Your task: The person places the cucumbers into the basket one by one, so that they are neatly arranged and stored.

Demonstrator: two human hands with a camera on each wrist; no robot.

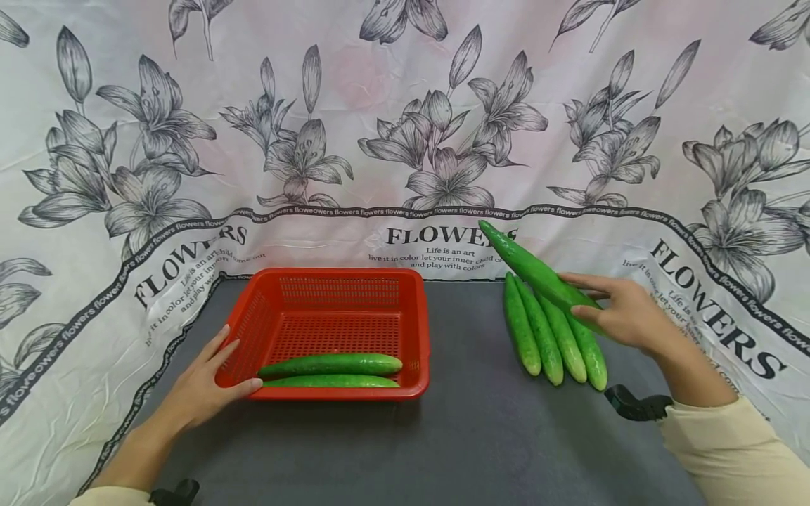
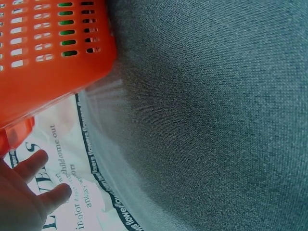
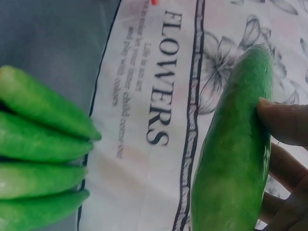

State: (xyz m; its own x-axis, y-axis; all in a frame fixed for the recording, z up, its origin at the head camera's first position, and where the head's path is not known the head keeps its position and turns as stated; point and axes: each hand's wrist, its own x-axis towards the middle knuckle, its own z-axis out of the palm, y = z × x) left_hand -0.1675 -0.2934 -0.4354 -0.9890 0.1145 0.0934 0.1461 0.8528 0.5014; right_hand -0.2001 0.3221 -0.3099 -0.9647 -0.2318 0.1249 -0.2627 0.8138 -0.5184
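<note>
Across six o'clock of the head view stretches a dark grey tabletop [image 1: 468,436], finely woven in the left wrist view. From ten round to two o'clock rises a white cloth [image 1: 342,42], slightly creased, printed with grey lilies, pink blotches, a dark lettered band [image 1: 392,211] and the word FLOWERS; it also comes down both sides. Toward half past seven sits a red basket [image 1: 335,395], two cucumbers [image 1: 332,365] lying along its near side. At eight o'clock, the left hand [image 1: 202,383] has its fingers spread beside the basket, thumb at the near corner. Four cucumbers [image 1: 560,337] lie side by side at four o'clock. Just past three, the right hand [image 1: 623,309] grips another cucumber [image 1: 531,270], tilted above them, its tip toward ten.
</note>
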